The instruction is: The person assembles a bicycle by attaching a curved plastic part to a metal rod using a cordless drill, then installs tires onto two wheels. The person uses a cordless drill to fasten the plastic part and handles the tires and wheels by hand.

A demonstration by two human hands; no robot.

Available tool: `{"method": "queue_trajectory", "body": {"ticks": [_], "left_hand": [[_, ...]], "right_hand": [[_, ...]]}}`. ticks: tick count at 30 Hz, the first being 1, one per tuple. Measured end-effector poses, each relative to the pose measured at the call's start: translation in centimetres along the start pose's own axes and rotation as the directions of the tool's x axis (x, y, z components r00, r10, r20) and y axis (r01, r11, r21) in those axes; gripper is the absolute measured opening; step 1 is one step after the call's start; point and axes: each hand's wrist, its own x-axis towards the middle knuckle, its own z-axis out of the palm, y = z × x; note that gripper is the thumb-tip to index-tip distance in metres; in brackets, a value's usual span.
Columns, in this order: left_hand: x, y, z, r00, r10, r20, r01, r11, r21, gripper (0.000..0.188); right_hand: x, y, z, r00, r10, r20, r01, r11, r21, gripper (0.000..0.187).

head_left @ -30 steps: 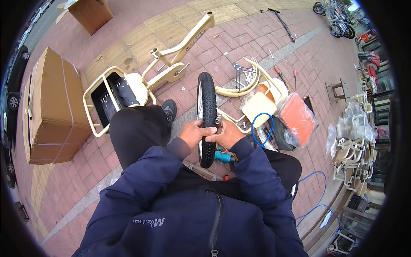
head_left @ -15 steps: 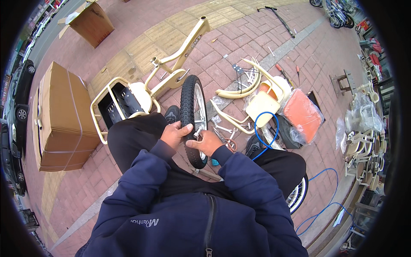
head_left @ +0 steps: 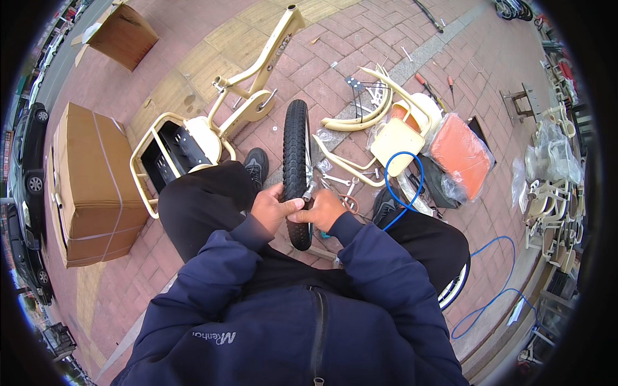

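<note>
A bicycle wheel [head_left: 295, 151] with a black knobby tyre stands upright between my knees, seen almost edge-on. My left hand [head_left: 273, 210] grips the near part of the tyre from the left, its thumb lying across the tread. From the right, my right hand [head_left: 325, 210] holds the same part of the wheel, and both thumbs nearly meet. A small silver metal part [head_left: 310, 190] shows beside the tyre, just above the right hand. What the fingers do behind the tyre is hidden.
A cream bicycle frame [head_left: 244, 117] with a rear rack lies ahead left, near a large cardboard box [head_left: 103, 186]. To the right are cream fenders [head_left: 351, 123], wrenches [head_left: 337, 180], a blue hose [head_left: 421, 183] and a plastic-wrapped orange item [head_left: 458, 154]. Screwdrivers [head_left: 421, 80] lie farther off.
The wheel has turned more edge-on, so its spokes are now mostly hidden. Both hands still hold it and have shifted slightly right with it. The whole view has also shifted a little.
</note>
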Motion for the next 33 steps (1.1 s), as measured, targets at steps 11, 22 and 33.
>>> {"method": "queue_trajectory", "body": {"ticks": [11,22,33], "left_hand": [[0.1,0.4,-0.9,1.0,0.008,-0.006,-0.008,0.999,0.045,0.026],[1.5,0.5,-5.1,0.931,-0.033,-0.364,-0.015,0.992,-0.129,0.03],[0.4,-1.1,-4.8,0.85,0.234,-0.473,-0.138,0.964,0.228,0.028]], "right_hand": [[0.5,-0.8,0.4,0.998,0.063,0.012,-0.062,0.997,-0.054,0.061],[3.1,4.3,4.1,0.998,-0.06,0.019,0.056,0.981,0.187,0.079],[6.3,3.7,7.5,0.936,-0.269,-0.227,0.158,0.897,-0.413,0.028]]}}
